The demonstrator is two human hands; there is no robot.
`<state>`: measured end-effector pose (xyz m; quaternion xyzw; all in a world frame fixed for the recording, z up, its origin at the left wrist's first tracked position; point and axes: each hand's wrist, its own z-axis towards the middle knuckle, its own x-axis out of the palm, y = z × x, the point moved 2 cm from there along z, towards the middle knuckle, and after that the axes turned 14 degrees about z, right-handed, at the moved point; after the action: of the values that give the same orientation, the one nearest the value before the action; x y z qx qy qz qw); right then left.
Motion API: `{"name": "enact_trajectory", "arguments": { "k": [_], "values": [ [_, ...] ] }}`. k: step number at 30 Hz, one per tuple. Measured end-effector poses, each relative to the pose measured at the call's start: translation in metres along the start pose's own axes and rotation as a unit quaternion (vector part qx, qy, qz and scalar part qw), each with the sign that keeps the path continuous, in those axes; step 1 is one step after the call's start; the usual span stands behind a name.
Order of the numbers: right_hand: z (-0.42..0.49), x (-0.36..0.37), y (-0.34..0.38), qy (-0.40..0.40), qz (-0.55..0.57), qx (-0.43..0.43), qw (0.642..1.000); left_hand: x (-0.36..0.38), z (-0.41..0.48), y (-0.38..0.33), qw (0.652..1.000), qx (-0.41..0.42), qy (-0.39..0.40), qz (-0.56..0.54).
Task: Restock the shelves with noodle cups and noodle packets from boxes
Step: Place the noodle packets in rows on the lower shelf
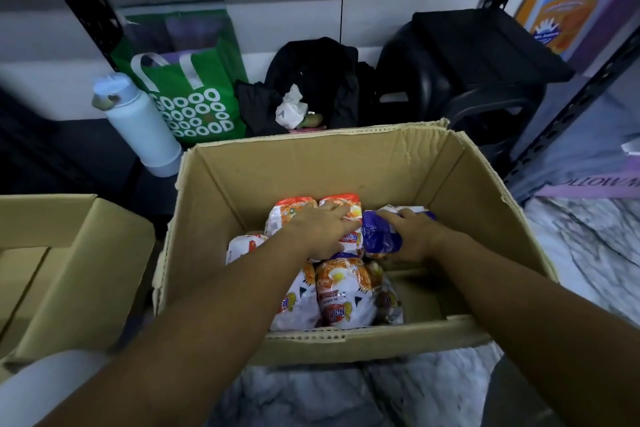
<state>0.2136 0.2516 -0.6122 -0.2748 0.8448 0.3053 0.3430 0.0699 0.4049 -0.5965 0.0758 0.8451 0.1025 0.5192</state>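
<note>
An open cardboard box (pixel 311 163) stands on the floor in front of me. Inside lie several noodle multipacks, orange-and-white ones (pixel 343 295) in the middle and left, and a purple one (pixel 379 236) toward the right. My left hand (pixel 322 227) lies flat on an orange pack (pixel 287 215) at the back of the pile, fingers spread. My right hand (pixel 414 236) curls around the purple pack, thumb over its top. The right part of the box floor is bare.
A second cardboard box (pixel 69 253) stands at the left. Behind are a white bottle (pixel 142 125), a green shopping bag (pixel 194 94), black bags (pixel 318 80) and a black chair (pixel 467 73). Black shelf uprights (pixel 568 114) rise at right over the marble floor (pixel 571 246).
</note>
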Motion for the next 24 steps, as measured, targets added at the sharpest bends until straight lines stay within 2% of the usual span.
{"name": "enact_trajectory", "arguments": {
  "k": [3,8,13,19,24],
  "values": [
    [0.003,-0.001,-0.001,-0.018,0.017,0.004,1.0,0.0,0.001,-0.001,1.0,-0.019,0.002,0.02],
    [0.008,0.004,-0.005,0.003,-0.05,0.035,0.998,-0.004,-0.002,0.0,0.998,-0.043,-0.026,0.048],
    [0.003,0.0,-0.002,-0.027,-0.153,0.037,0.987,-0.002,0.0,0.007,0.995,-0.08,-0.067,-0.007],
    [0.004,0.004,0.004,0.018,-0.073,0.027,0.997,0.007,-0.002,0.019,0.984,-0.107,-0.088,-0.11],
    [0.001,0.0,0.008,-0.025,-0.104,0.016,0.994,0.013,-0.009,0.028,0.967,-0.11,-0.117,-0.198]
  ]
}}
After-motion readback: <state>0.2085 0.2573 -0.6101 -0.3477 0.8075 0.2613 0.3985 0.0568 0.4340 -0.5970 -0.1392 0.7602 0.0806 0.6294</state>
